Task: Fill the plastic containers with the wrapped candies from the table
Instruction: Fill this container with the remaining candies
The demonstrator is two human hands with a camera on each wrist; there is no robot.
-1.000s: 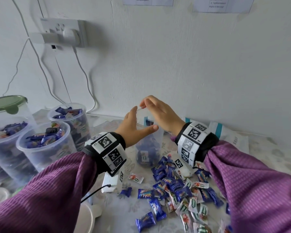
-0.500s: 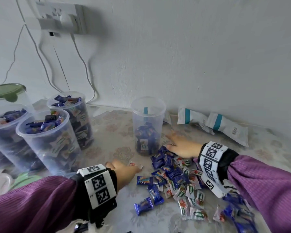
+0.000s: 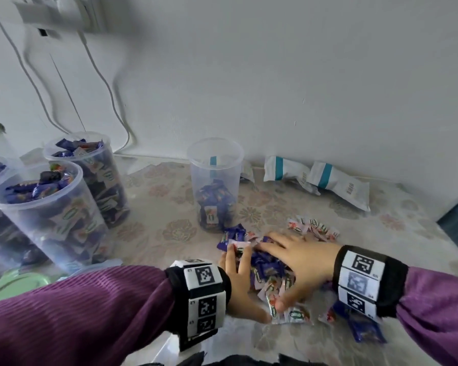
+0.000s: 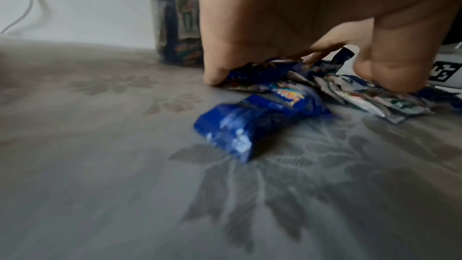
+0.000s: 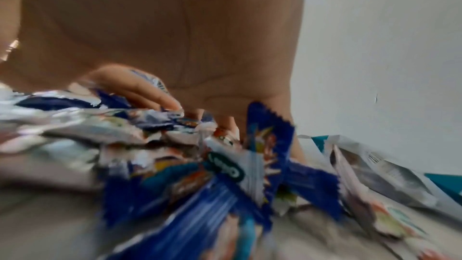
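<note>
Left grip (image 3: 238, 283) and right grip (image 3: 299, 262) cupped (facing inward).

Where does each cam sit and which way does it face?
Head: on the head, facing forward and down at the candy pile; shows left hand, right hand, purple sleeves.
Left wrist: low over the table, facing along the fingers.
Right wrist: under the palm, facing the candies.
Shared: head and left wrist both show the part-filled container.
</note>
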